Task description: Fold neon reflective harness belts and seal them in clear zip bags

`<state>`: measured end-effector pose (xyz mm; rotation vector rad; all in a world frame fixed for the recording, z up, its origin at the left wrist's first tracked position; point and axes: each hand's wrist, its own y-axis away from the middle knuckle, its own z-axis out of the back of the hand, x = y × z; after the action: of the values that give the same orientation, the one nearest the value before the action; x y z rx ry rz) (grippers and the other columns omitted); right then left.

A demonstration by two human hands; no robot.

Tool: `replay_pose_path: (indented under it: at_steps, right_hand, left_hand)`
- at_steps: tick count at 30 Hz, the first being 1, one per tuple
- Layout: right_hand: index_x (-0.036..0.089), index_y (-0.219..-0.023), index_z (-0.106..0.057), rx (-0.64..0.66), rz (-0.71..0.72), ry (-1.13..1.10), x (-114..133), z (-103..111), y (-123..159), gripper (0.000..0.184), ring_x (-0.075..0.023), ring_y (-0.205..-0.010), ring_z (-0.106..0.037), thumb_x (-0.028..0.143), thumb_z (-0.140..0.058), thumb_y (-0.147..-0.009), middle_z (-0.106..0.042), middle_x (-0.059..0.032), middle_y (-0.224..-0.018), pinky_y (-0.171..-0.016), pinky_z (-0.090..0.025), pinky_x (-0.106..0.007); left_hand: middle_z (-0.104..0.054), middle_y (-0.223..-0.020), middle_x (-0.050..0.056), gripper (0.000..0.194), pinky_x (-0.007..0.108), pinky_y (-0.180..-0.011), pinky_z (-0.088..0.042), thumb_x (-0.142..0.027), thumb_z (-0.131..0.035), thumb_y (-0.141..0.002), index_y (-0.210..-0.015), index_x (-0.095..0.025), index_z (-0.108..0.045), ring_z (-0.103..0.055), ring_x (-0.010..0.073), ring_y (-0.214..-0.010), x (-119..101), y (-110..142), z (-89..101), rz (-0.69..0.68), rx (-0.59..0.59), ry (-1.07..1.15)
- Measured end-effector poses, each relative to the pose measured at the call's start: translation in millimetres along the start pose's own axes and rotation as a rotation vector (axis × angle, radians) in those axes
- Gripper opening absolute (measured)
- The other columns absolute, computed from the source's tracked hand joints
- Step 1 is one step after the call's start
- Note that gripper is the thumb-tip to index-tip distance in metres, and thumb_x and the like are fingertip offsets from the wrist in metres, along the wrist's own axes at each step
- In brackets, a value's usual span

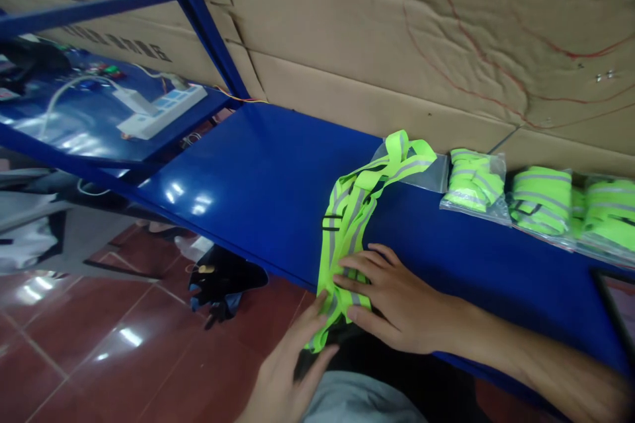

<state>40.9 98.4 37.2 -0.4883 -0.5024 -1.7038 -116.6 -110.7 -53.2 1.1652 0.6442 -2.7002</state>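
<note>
A neon yellow-green reflective strap harness [353, 201] with grey stripes and black slider buckles lies lengthwise on a blue table, its lower end hanging at the near edge. My right hand [397, 301] lies over its lower part, fingers spread out on the straps. At the near edge, my left hand [290, 360] is beside the hanging end, with thumb and fingers apart and fingertips touching the strap. The harness's far loops rest on a clear plastic bag [429, 175].
Several bagged neon harnesses [475, 180] line the table's [258, 178] back right, against a cardboard wall [337, 79]. A white power strip [163, 112] sits on the left-hand table behind a blue frame post [208, 33]. A dark-framed object [612, 310] is at the right edge.
</note>
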Motion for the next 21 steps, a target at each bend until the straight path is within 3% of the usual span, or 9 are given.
replay_pose_path:
  at_steps: [3, 8, 11, 14, 17, 21]
  right_hand:
    - [0.019, -0.135, -0.065, -0.052, -0.004, -0.053, 0.4, 2.5, -4.0, 0.04, -0.0249, -0.127, -0.056, 0.04, -0.048, -0.106, -0.063, -0.0123, -0.135, -0.112, -0.035, -0.05]
    - [0.02, -0.138, -0.062, -0.035, 0.04, -0.1, -3.6, 2.9, -2.5, 0.04, -0.0244, -0.125, -0.055, 0.036, -0.04, -0.11, -0.063, -0.0106, -0.135, -0.109, -0.035, -0.049]
    - [0.021, -0.138, -0.062, -0.057, 0.023, -0.129, -3.8, 0.5, -1.7, 0.039, -0.0213, -0.124, -0.056, 0.029, -0.035, -0.111, -0.065, -0.0081, -0.134, -0.106, -0.037, -0.044]
    - [0.021, -0.132, -0.065, -0.099, -0.015, -0.124, -2.4, -3.1, -4.6, 0.032, -0.0207, -0.122, -0.059, 0.035, -0.053, -0.105, -0.068, -0.0064, -0.131, -0.104, -0.04, -0.039]
    - [0.02, -0.125, -0.066, -0.131, -0.055, -0.105, -0.7, -6.6, -9.6, 0.037, -0.0217, -0.116, -0.063, 0.043, -0.07, -0.095, -0.072, -0.0053, -0.123, -0.1, -0.043, -0.039]
    - [0.018, -0.112, -0.065, -0.159, 0.016, -0.014, 1.6, -11.4, -11.2, 0.02, -0.0206, -0.114, -0.066, 0.036, -0.058, -0.104, -0.075, -0.0055, -0.115, -0.109, -0.039, -0.044]
  left_hand:
    - [-0.068, -0.139, 0.008, 0.044, 0.03, -0.097, -0.063, -0.024, -0.074, -0.091, -0.133, -0.026, -0.059, -0.07, 0.0254, -0.121, -1.7, -2.2, 0.8, 0.026, 0.019, 0.046]
    - [-0.071, -0.134, 0.008, 0.043, 0.031, -0.098, -0.063, -0.022, -0.071, -0.092, -0.133, -0.026, -0.058, -0.072, 0.0242, -0.119, -5.9, -4.4, -0.6, 0.13, -0.026, 0.099]
    - [-0.069, -0.137, 0.006, 0.04, 0.031, -0.106, -0.058, -0.02, -0.071, -0.092, -0.13, -0.027, -0.061, -0.07, 0.0221, -0.122, -6.2, -5.9, -0.6, 0.058, -0.008, 0.048]
    - [-0.063, -0.145, 0.008, 0.038, 0.029, -0.112, -0.052, -0.017, -0.069, -0.093, -0.13, -0.025, -0.063, -0.065, 0.0212, -0.129, -5.0, -7.9, 1.6, -0.061, 0.045, -0.006]
    - [-0.055, -0.153, 0.011, 0.041, 0.029, -0.113, -0.05, -0.012, -0.065, -0.094, -0.133, -0.023, -0.062, -0.06, 0.0222, -0.135, -5.1, -11.8, 7.0, -0.124, 0.133, 0.0]
    - [-0.058, -0.151, 0.009, 0.04, 0.027, -0.108, -0.054, -0.013, -0.068, -0.092, -0.13, -0.027, -0.065, -0.064, 0.0234, -0.13, -9.9, -16.3, 13.0, -0.089, 0.138, 0.048]
